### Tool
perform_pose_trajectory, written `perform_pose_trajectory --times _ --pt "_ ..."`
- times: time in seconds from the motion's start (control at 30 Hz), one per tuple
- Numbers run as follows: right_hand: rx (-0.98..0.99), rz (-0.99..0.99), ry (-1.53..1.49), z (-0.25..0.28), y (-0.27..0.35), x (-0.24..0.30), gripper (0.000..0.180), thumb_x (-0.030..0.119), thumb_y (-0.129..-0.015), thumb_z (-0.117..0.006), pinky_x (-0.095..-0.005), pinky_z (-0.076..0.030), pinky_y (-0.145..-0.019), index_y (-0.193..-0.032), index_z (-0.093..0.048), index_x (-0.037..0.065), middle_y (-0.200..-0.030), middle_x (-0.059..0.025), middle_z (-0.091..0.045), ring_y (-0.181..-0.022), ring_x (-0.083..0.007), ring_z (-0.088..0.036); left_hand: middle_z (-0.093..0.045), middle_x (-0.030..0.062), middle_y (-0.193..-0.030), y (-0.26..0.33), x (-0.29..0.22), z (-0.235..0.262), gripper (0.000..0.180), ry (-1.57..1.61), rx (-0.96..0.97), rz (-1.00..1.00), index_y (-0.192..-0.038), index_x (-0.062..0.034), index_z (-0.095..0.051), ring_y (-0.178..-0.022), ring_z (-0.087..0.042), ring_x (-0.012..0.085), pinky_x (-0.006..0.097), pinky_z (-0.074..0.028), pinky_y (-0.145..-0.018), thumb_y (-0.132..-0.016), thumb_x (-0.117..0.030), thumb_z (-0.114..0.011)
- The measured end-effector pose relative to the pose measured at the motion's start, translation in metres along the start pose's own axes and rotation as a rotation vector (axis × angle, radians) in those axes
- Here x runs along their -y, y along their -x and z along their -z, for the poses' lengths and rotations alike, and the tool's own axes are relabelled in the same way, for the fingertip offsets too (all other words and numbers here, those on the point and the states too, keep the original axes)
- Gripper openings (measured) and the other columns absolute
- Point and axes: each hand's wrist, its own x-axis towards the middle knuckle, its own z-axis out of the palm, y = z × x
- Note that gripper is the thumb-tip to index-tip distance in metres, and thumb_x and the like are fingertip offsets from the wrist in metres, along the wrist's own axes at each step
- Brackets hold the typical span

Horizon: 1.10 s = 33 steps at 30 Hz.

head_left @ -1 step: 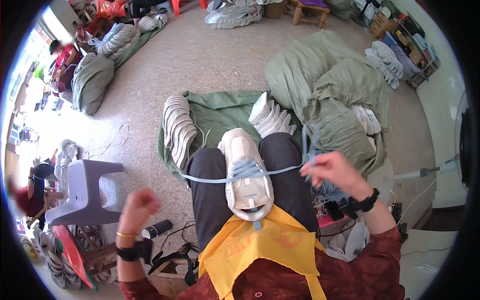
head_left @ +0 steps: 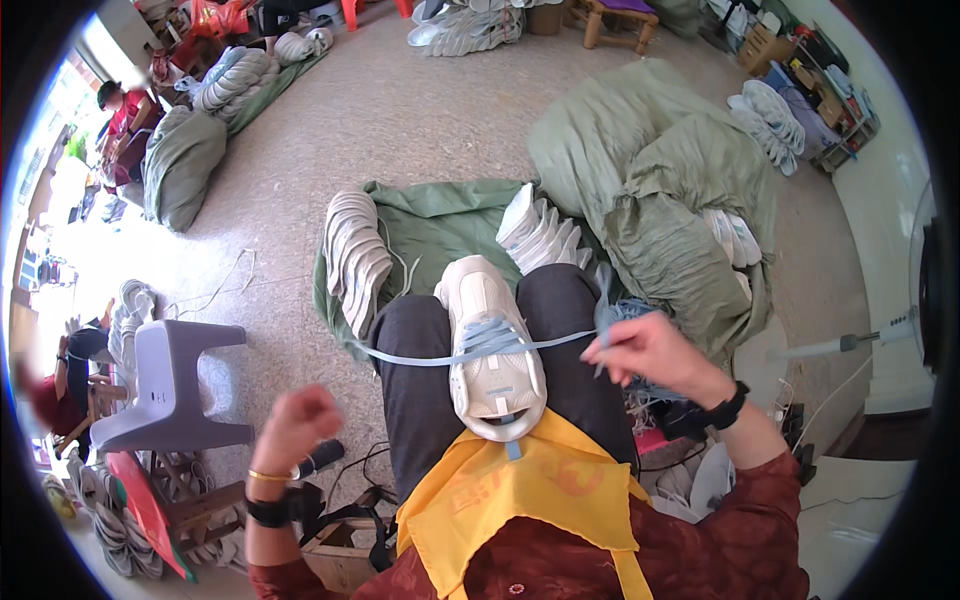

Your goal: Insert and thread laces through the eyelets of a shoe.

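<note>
A cream-white sneaker (head_left: 480, 290) rests on my lap between my knees, toe pointing away. A pale blue shoelace (head_left: 410, 361) crosses its upper, and its ends run out over both thighs. My right hand (head_left: 655, 352) is beside the right thigh, thumb and fingers pinched on the lace, whose loose stretch is smeared by motion. Away from the shoe, to the left of my left thigh, my left hand (head_left: 298, 430) is curled closed. Whether its fingers hold anything is hidden.
A green cloth (head_left: 440, 205) with rows of white shoe uppers (head_left: 355, 255) lies beyond my knees. Right stand a big green sack (head_left: 640, 140) and a bundle of blue laces (head_left: 650, 375). Left is a grey plastic chair (head_left: 165, 385); a fan (head_left: 925, 300) is far right.
My left hand has shifted slightly right and down. My right hand has moved a little left and down, and the loose lace beside it has swung.
</note>
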Motion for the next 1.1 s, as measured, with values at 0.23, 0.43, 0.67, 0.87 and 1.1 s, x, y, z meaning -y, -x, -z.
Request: perform_pose_trajectory --times 0.23,0.43,0.67,0.87,1.1 --pt "-0.238 0.488 0.233 -0.056 -0.057 0.006 0.012 0.000 -0.096 -0.065 -0.0248 -0.058 -0.067 -0.100 -0.075 -0.005 -0.089 -0.0066 -0.075 -0.074 -0.0112 -0.071 -0.067 0.0013 -0.078 -0.008 -0.034 -0.084 0.011 0.307 0.175 -0.024 -0.091 -0.0015 -0.061 -0.069 -0.063 0.0079 0.023 -0.051 -0.062 -0.093 -0.002 -0.071" --pt "-0.229 0.344 -0.084 -0.059 -0.069 0.003 0.011 -0.006 -0.093 -0.066 -0.0249 -0.060 -0.074 -0.100 -0.073 -0.007 -0.085 -0.0092 -0.076 -0.079 -0.0105 -0.073 -0.069 0.0049 -0.083 -0.026 -0.038 -0.104 0.013 0.251 0.010 -0.120 -0.091 -0.0002 -0.058 -0.075 -0.069 0.0108 0.024 -0.056 -0.066 -0.094 0.001 -0.070" --pt "-0.255 0.359 -0.111 -0.059 -0.063 -0.008 0.005 -0.007 -0.093 -0.066 -0.0244 -0.060 -0.074 -0.096 -0.069 -0.006 -0.086 -0.0073 -0.074 -0.082 -0.0103 -0.073 -0.070 0.0086 -0.089 -0.035 -0.042 -0.112 0.014 0.344 -0.011 -0.166 -0.092 0.0003 -0.055 -0.079 -0.071 0.0131 0.026 -0.060 -0.070 -0.095 0.006 -0.068" --pt "-0.292 0.409 -0.173 -0.065 -0.069 -0.014 0.005 -0.009 -0.093 -0.064 -0.0236 -0.060 -0.074 -0.096 -0.067 -0.006 -0.085 -0.0059 -0.073 -0.081 -0.0095 -0.073 -0.071 0.0115 -0.097 -0.042 -0.040 -0.117 0.012 0.431 -0.037 -0.196 -0.095 0.0011 -0.053 -0.087 -0.072 0.0163 0.029 -0.063 -0.078 -0.097 0.008 -0.063" --pt "-0.312 0.411 -0.208 -0.067 -0.072 -0.016 0.005 -0.009 -0.094 -0.064 -0.0231 -0.059 -0.075 -0.097 -0.067 -0.006 -0.085 -0.0050 -0.072 -0.081 -0.0084 -0.072 -0.070 0.0125 -0.101 -0.048 -0.043 -0.122 0.009 0.421 -0.100 -0.226 -0.097 0.0007 -0.055 -0.089 -0.072 0.0159 0.029 -0.063 -0.081 -0.098 0.006 -0.062"
